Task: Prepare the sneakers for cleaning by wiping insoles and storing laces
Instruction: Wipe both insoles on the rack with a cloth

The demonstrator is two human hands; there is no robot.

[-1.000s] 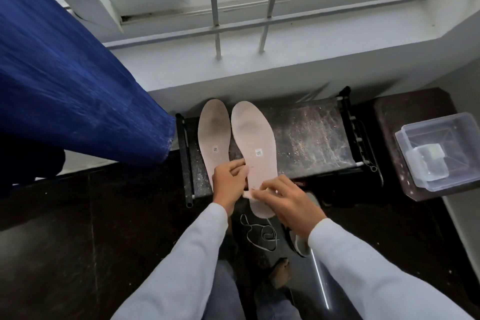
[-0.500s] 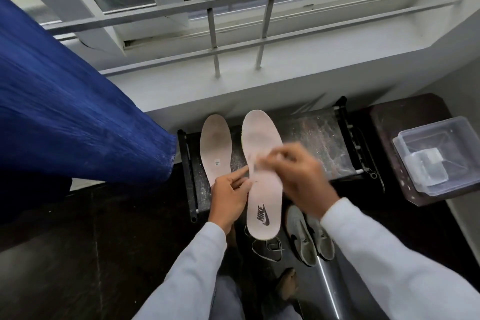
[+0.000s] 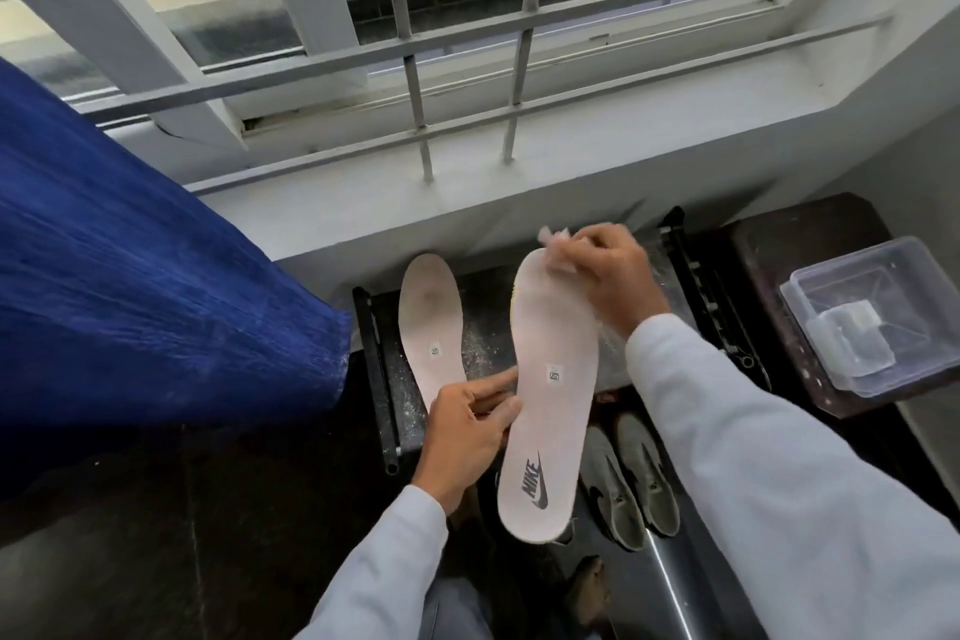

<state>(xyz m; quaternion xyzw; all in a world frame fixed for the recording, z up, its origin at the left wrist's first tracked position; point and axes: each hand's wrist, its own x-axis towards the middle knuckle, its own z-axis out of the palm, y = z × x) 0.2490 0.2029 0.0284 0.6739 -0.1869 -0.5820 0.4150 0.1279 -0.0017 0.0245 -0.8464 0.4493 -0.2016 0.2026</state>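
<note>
Left of the held insole, a big blue curtain [image 3: 156, 301] is hanging down, and beyond the insole's toe a white window grille [image 3: 415, 47] is running across. Under the insole's front half, a dark speckled surface [image 3: 483, 327] is sitting.

The held insole [image 3: 550, 405] is stretching lengthwise away from the person. Its toe is pointing towards the window and its heel is pointing back at the person, with the toe end leaning a touch left. It is looking pale pink and flat, with a yellowish edge showing near the toe. The grey "NIKE" lettering [image 3: 535, 481] with its swoosh is showing at the heel. A small white size sticker [image 3: 554, 373] is sitting mid-length, its print too small to read.

Well right of the insole, a clear plastic container [image 3: 883, 276] is resting, with something clear inside it. Just left of the insole, a second insole [image 3: 431, 322] is lying on the surface, toe also pointing windowward. It is showing a darker smudge up front and a like sticker [image 3: 435, 352]. Just right of the insole's heel, two grey sneakers [image 3: 628, 483] are lying side by side on the floor.

The right hand [image 3: 608, 270] is working at the insole's toe, its grip curling round a pale wipe [image 3: 558, 250] pressed against it. The left hand [image 3: 462, 431] is pinching the insole's left edge mid-length, thumb on top.
</note>
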